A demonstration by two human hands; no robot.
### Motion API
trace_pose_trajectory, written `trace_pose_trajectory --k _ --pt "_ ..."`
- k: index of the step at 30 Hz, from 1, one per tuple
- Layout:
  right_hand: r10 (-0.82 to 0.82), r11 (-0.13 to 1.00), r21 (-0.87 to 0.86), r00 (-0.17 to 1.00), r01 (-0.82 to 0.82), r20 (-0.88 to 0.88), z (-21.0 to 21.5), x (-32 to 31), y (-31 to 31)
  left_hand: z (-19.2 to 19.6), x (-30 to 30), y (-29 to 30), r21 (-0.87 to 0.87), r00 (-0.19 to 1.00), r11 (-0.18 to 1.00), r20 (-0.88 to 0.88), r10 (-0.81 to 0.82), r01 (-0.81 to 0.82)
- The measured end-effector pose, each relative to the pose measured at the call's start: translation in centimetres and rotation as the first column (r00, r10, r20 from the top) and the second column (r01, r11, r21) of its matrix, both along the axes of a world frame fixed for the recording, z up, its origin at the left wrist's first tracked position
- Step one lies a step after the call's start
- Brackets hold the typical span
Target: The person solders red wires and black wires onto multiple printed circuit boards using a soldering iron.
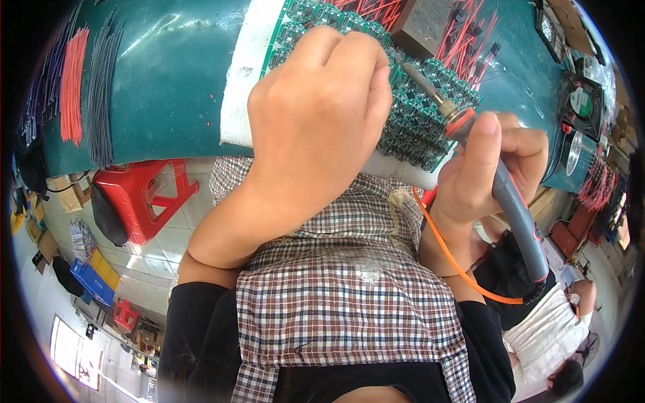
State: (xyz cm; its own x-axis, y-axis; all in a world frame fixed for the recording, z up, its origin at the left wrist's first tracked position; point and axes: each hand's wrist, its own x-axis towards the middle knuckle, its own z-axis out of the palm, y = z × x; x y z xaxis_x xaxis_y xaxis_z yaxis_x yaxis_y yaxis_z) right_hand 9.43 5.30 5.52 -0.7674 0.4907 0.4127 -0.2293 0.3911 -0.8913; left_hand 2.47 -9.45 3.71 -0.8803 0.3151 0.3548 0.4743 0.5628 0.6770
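My right hand grips a soldering iron with a grey and orange handle. Its pointed metal tip reaches up and left over a panel of small green circuit boards, close to the fingers of my left hand. That left hand is bent over the boards with its fingers curled closed. Its fingertips are hidden, so what they pinch does not show. Under the panel lies a white foam pad. A dark rectangular block rests at the far side, with red wires spread around it.
On the green table, bundles of red wires and dark grey wires lie at the left. A small fan stands at the right. An orange cord hangs by my right forearm. A red stool is left below; another person sits lower right.
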Motion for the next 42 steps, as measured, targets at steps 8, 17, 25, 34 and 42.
trace_pose_trajectory --k 8,17,25,34,42 --pt "-0.027 1.0 -0.013 0.999 0.027 -0.022 0.4 0.3 0.4 0.6 -0.1 0.0 0.023 0.999 1.0 0.03 -0.016 0.015" --pt "-0.03 0.999 -0.018 1.0 0.03 -0.009 -0.1 -0.1 0.2 0.1 -0.2 0.4 0.017 1.0 1.0 0.025 -0.017 0.017" --pt "-0.02 0.999 -0.028 1.0 0.019 -0.024 -0.1 -0.1 0.3 0.2 -0.2 0.4 0.019 1.0 0.999 0.01 -0.027 0.026" --pt "-0.049 0.997 -0.062 0.997 0.046 -0.054 -0.2 0.1 0.3 1.3 0.5 -1.3 0.02 0.998 1.0 0.067 -0.008 0.007" --pt "0.117 0.992 0.045 0.993 -0.118 0.027 0.2 2.4 0.7 0.8 1.6 -1.5 0.006 0.997 1.0 0.072 -0.015 0.015"
